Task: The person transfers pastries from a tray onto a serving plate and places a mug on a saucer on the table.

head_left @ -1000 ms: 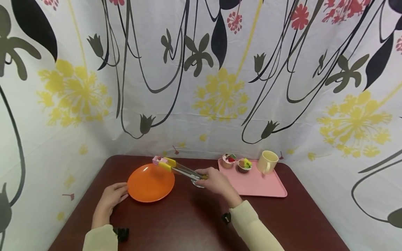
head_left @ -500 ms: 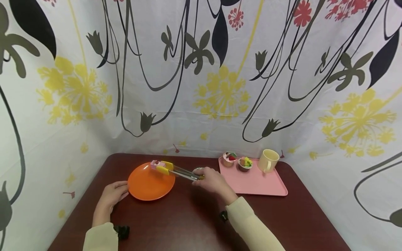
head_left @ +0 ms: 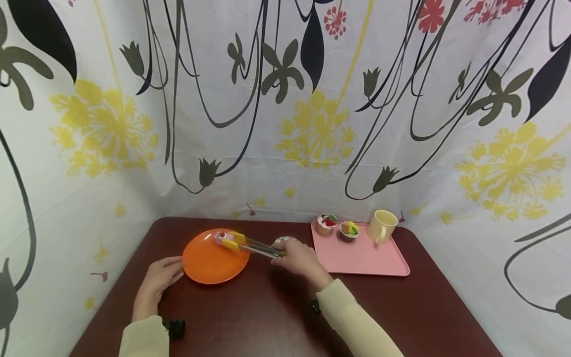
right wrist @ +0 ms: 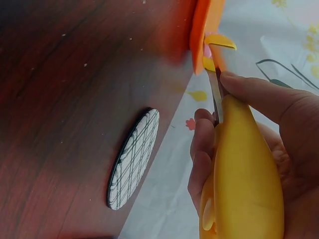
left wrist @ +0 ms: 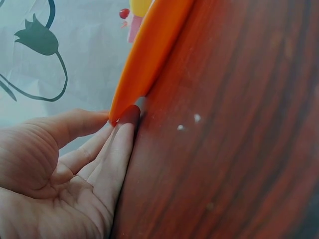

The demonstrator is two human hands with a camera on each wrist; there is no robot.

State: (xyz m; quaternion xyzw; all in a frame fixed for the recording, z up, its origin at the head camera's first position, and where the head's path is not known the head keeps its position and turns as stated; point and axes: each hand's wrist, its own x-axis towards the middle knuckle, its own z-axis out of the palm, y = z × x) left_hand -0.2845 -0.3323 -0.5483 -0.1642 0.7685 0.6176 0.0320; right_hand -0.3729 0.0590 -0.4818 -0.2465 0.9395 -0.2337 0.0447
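The orange plate [head_left: 213, 263] lies at the left of the dark wooden table. At its left rim, my left hand [head_left: 158, 280] pinches the edge; in the left wrist view the thumb [left wrist: 79, 124] is on top and the fingers are underneath. My right hand [head_left: 301, 261] grips a pair of tongs [head_left: 260, 248] with a yellow handle [right wrist: 246, 174] and yellow tips. Between those tips is a small pink toy cake [head_left: 218, 238] with a red dot on top, over the plate's upper part. In the right wrist view the tips partly hide the cake.
On the right, a pink tray [head_left: 363, 260] carries a cupcake with a red berry [head_left: 326, 225], a cupcake with yellow topping [head_left: 349, 231] and a cream mug [head_left: 381, 225]. A round checked coaster [right wrist: 134, 162] lies on the table [head_left: 232, 317] beside my right hand. Patterned cloth hangs behind.
The tongs and pink cake have come down and slightly left, from above the plate's far edge to over its upper part. My left hand has stayed at the rim.
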